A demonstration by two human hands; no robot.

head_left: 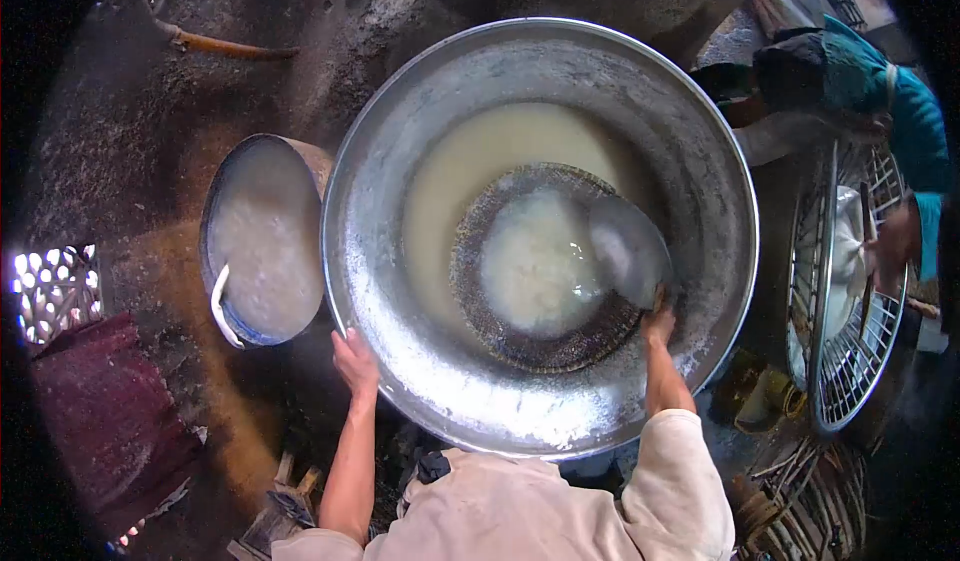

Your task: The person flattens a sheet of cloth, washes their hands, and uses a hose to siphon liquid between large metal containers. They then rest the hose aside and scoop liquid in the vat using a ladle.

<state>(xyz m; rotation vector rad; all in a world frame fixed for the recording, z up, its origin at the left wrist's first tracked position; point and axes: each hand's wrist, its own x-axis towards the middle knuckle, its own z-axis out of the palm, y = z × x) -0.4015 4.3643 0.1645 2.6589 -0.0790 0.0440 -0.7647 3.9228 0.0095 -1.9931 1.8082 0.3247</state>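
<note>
A wide metal pan holds cloudy, pale liquid. Inside it lies a round, dark woven basket with whitish liquid in its middle. My right hand is closed on the handle end of a metal ladle, whose rounded bowl is over the right side of the basket. At the lower left, my left hand grips the pan's rim.
Left of the pan stands a bucket of pale liquid with a white handle. At the right, a person in a teal sleeve reaches beside a metal rack holding white cloth. Sticks lie at the lower right.
</note>
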